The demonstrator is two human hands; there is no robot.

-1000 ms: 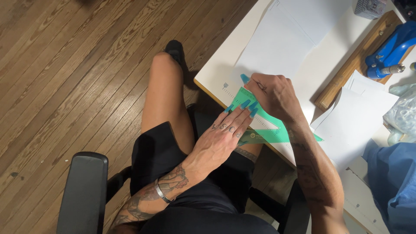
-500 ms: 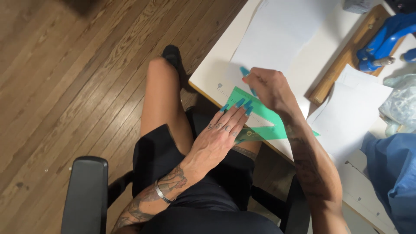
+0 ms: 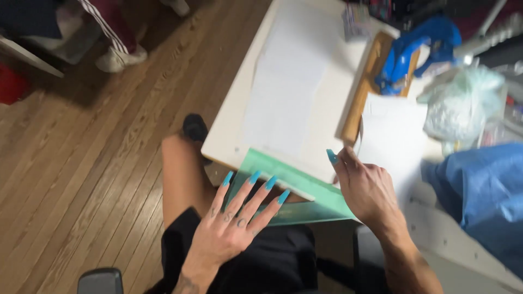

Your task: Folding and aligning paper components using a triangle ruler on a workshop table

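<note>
Seated at a white table (image 3: pixel 256 98), knees under its near edge. Green paper sheet (image 3: pixel 305 188) at the table's front edge, part on the top, part overhanging toward the lap. Left hand (image 3: pixel 231 226) open, fingers spread flat, blue-nailed tips resting on the sheet's overhanging lower part. Right hand (image 3: pixel 368 190) loosely curled at the sheet's right end, index raised; a pinch on the edge likely, but grip hidden behind the knuckles, cannot tell. Sheet judged light, thin, floppy where unsupported, easily creased or torn; smooth enough to slide on the tabletop. Best taken at an edge or corner with fingertips, or pressed flat with the palm. Nearby: white paper (image 3: pixel 392 141) at right, wooden board (image 3: pixel 368 90), blue tool (image 3: pixel 414 51), clear plastic bag (image 3: pixel 463 100), blue cloth (image 3: pixel 482 190), plank floor (image 3: pixel 87 179).
</note>
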